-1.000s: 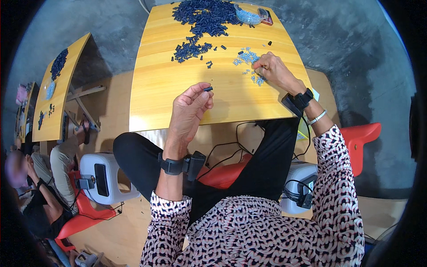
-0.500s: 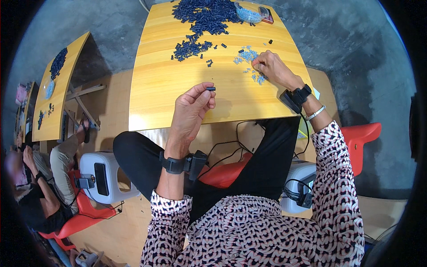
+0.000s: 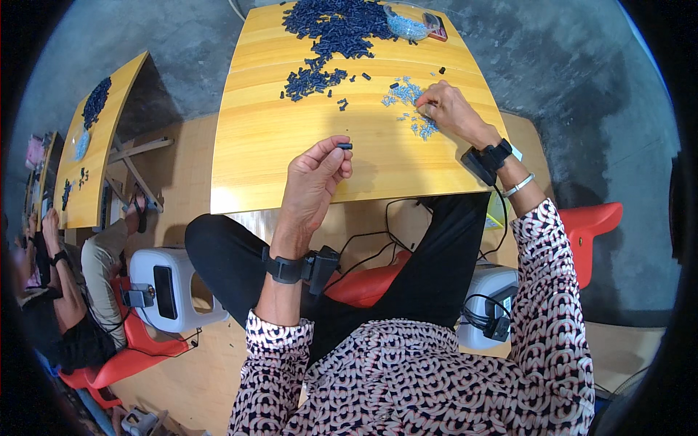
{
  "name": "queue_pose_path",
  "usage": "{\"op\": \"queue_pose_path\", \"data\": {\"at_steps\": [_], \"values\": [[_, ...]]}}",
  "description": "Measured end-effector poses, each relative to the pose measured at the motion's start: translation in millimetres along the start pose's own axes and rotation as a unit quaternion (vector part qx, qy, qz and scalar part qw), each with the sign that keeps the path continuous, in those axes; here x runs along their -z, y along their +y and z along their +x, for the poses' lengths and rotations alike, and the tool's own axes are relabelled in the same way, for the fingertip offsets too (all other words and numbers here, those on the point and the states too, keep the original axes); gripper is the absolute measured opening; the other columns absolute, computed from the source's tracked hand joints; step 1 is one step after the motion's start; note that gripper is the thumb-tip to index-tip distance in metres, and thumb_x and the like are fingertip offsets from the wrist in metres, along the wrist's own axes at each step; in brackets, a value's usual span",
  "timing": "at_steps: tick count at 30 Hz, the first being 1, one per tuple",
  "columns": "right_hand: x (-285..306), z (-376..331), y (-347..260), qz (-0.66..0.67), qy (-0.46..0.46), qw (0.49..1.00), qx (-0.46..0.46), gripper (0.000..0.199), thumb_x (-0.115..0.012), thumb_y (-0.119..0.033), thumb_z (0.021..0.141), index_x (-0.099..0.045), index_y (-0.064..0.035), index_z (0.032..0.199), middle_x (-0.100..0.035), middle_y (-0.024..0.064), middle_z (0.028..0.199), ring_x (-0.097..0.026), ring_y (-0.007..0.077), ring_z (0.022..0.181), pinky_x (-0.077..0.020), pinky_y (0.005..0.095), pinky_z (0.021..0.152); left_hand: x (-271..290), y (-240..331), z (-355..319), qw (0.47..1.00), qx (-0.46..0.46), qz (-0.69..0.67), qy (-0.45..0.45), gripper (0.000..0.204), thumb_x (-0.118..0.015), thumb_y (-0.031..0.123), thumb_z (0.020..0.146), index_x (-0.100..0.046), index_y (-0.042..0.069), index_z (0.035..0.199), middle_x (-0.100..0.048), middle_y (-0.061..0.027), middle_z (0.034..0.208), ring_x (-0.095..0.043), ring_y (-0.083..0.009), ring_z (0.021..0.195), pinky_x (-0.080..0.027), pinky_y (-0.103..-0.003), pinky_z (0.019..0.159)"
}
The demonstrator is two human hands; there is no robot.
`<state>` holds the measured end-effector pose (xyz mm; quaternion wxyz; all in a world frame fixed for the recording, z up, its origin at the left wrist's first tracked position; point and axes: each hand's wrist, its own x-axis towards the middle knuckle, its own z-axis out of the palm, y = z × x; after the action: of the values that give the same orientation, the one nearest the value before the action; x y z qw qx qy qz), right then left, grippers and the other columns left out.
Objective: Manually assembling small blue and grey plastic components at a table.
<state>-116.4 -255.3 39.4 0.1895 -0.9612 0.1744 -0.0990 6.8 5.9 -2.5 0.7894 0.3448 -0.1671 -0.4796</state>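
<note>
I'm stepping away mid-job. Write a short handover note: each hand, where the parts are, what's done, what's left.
Left hand: raised over the table's near edge, one small dark piece pinched at its fingertips.
Right hand: down on the yellow table, fingertips in the scatter of small light-blue pieces; whether it holds one cannot be told.
Parts: large heap of dark pieces at the far edge, a smaller dark cluster nearer, a clear bag of blue pieces far right.
Done: no finished pile can be made out.
Left: most dark pieces are in the heap.

Red chair (image 3: 596,221), white box (image 3: 171,287), neighbouring yellow table (image 3: 109,138) — grey floor (image 3: 567,87)
</note>
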Motion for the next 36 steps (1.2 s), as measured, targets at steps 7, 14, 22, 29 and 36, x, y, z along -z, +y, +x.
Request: {"op": "queue_pose_path", "data": {"at_steps": [7,14,22,29,36], "values": [[-4.9,3.6,-2.6,-0.025,0.004,0.999,0.037,0.011,-0.061,-0.008,0.076,-0.064,0.0022,0.079,-0.062,0.0172,0.077,-0.054,0.0302,0.081,-0.0441,0.0378,0.076,1.4,1.0,-0.6,1.0,0.001,-0.014,-0.005,0.022,-0.052,0.006,0.089,-0.053,-0.004,0.109,-0.057,-0.0047,0.087,-0.053,-0.0095,0.074,-0.046,-0.022,0.068],[0.4,0.7,-4.0,-0.038,0.014,0.998,0.047,0.013,-0.058,-0.008,0.074,-0.062,0.0038,0.078,-0.059,0.0173,0.071,-0.053,0.0305,0.073,-0.0431,0.0375,0.071,1.7,3.2,0.4,0.997,0.006,-0.078,-0.02,0.021,-0.053,0.01,0.089,-0.053,-0.001,0.107,-0.054,-0.0044,0.087,-0.049,-0.0106,0.074,-0.043,-0.023,0.068],[8.7,-5.9,-53.5,0.143,0.088,0.986,-0.018,0.011,-0.06,-0.006,0.071,-0.059,0.0037,0.077,-0.056,0.0116,0.072,-0.052,0.0201,0.066,-0.0427,0.0312,0.06,4.9,7.4,2.0,0.996,0.01,-0.091,-0.008,0.021,-0.055,0.013,0.088,-0.054,0.001,0.105,-0.055,-0.0033,0.087,-0.049,-0.0103,0.075,-0.043,-0.023,0.069],[-20.5,-17.3,-104.7,0.259,0.058,0.959,0.103,0.013,-0.062,-0.006,0.069,-0.059,0.0006,0.08,-0.055,0.01,0.072,-0.054,0.02,0.067,-0.0442,0.0293,0.061,1.5,5.0,4.1,1.0,-0.008,-0.023,0.013,0.019,-0.054,0.014,0.089,-0.056,0.001,0.102,-0.057,-0.0043,0.088,-0.052,-0.0103,0.076,-0.046,-0.023,0.071],[-33.1,-19.5,-114.2,0.265,0.033,0.957,0.111,0.015,-0.058,-0.01,0.071,-0.059,0.0012,0.08,-0.056,0.0126,0.073,-0.055,0.0249,0.068,-0.0445,0.0334,0.062,0.1,6.4,0.1,1.0,-0.027,0.011,0.002,0.02,-0.054,0.018,0.089,-0.055,0.001,0.1,-0.058,-0.006,0.094,-0.054,-0.0109,0.077,-0.047,-0.023,0.074]]}}
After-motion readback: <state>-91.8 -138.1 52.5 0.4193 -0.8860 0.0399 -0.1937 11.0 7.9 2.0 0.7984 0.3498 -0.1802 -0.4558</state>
